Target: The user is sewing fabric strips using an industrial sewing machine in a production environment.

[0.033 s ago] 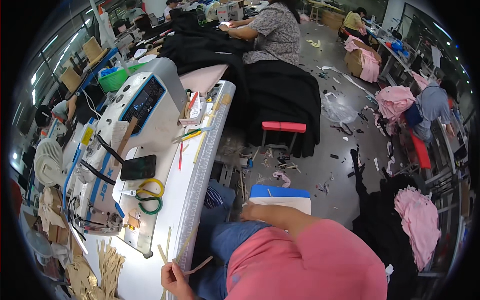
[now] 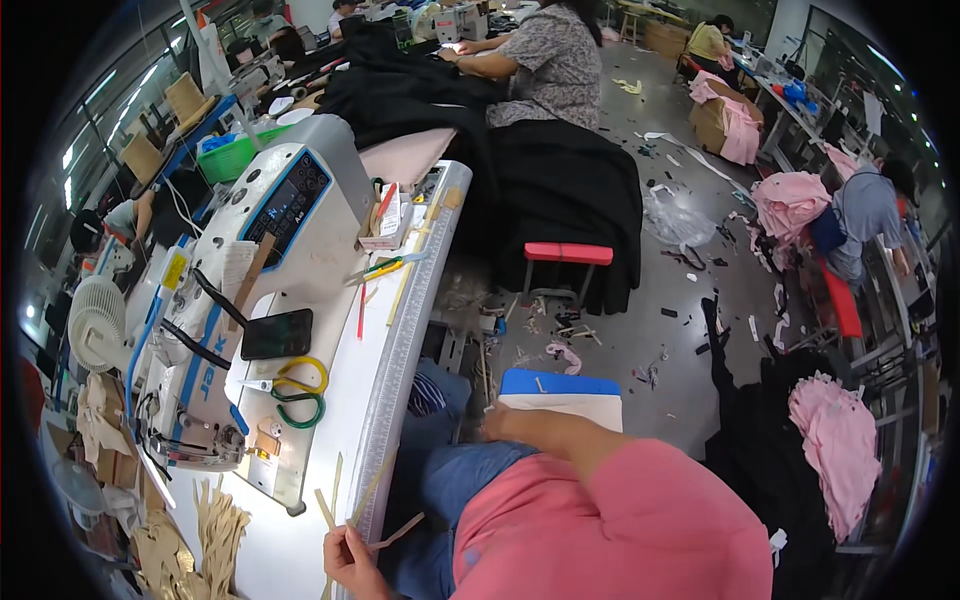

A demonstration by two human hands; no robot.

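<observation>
My left hand (image 2: 352,562) is at the front edge of the white sewing table, fingers pinched on a narrow tan fabric strip (image 2: 404,529). One end of the strip sticks out toward my lap. Other thin tan strips (image 2: 337,480) lie on the table just beyond these fingers. My right hand (image 2: 494,424) is low beside my knee, by the near left corner of a blue-and-cream board or seat (image 2: 558,385). Its fingers are too hidden to make out. The sewing machine (image 2: 200,370) stands left of both hands.
Yellow-and-green scissors (image 2: 298,390) and a black phone (image 2: 277,335) lie on the machine bed. A bundle of tan strips (image 2: 217,530) sits at the table's near left. Ahead are a red stool (image 2: 567,254) and black cloth (image 2: 570,190); a co-worker (image 2: 548,65) sits beyond.
</observation>
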